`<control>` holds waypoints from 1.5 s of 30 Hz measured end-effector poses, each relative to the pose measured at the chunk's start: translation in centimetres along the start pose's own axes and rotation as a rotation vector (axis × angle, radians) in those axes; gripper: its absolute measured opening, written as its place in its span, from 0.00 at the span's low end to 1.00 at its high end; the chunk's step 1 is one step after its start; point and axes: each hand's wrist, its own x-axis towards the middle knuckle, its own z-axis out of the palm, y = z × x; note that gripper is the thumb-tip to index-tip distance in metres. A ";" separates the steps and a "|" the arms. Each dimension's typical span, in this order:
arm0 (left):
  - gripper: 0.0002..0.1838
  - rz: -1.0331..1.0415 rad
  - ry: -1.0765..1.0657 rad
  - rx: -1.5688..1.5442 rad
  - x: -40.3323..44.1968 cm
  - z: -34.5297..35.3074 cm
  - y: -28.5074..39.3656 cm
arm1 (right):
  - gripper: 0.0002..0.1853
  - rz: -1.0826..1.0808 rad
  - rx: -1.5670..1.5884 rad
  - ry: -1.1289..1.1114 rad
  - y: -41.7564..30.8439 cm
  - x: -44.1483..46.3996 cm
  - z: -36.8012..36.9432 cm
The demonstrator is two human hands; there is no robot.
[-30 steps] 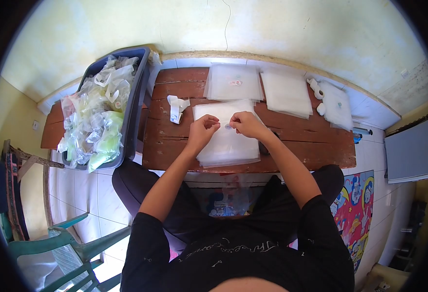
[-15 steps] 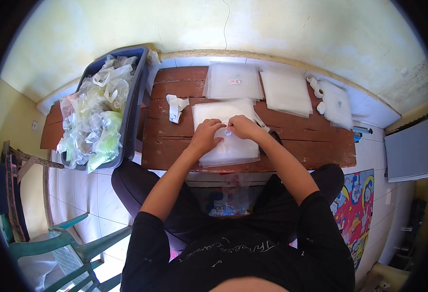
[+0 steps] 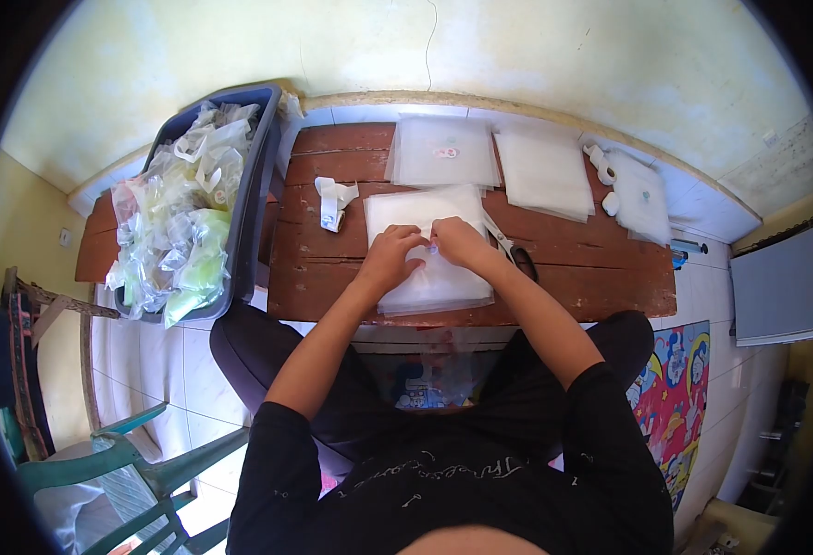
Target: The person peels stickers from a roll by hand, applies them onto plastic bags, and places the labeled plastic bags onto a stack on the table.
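A stack of clear plastic bags (image 3: 439,294) lies in front of me on the brown wooden table. My left hand (image 3: 393,260) rests on its left side, open, with the thumb apart from the bent fingers. Closed fingertips of my right hand (image 3: 460,243) are at a small bluish-white label (image 3: 434,249) on the top bag; the fingers partly cover it. Just right of that hand lie scissors (image 3: 515,252) with black handles. A roll of white label strip (image 3: 334,203) stands left of the stack.
More stacks of plastic bags (image 3: 540,171) lie along the back, with small white rolls (image 3: 601,166) between them. A dark tub (image 3: 257,176) full of filled plastic bags stands at left. A green chair (image 3: 138,467) is at lower left.
My right hand has shifted slightly left and its forearm has moved, showing more of the scissors. The fingers remain at the label. My left hand has hardly moved.
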 end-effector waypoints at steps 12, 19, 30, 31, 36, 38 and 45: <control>0.18 0.028 -0.039 0.094 -0.1 0.2 -0.4 | 0.09 0.032 0.104 0.348 -2.0 -2.7 0.2; 0.19 0.026 -0.026 0.107 -0.5 0.3 -0.6 | 0.15 0.071 -0.007 0.328 -1.8 -5.4 0.3; 0.20 0.046 0.005 0.135 -0.9 0.6 0.1 | 0.39 0.393 0.181 0.518 0.7 -5.9 -1.0; 0.21 0.052 0.012 0.138 -0.9 0.6 0.1 | 0.39 0.395 0.182 0.520 1.0 -5.8 -0.9; 0.22 0.028 0.018 0.107 -0.6 0.5 0.0 | 0.31 0.483 0.363 0.363 1.5 -5.7 -1.4; 0.22 0.024 0.015 0.099 -0.6 0.6 -0.1 | 0.30 0.438 0.285 0.410 1.9 -5.7 -0.5; 0.22 0.015 0.030 0.081 -0.7 0.9 -0.1 | 0.29 0.407 0.089 0.605 -0.2 -6.9 -1.2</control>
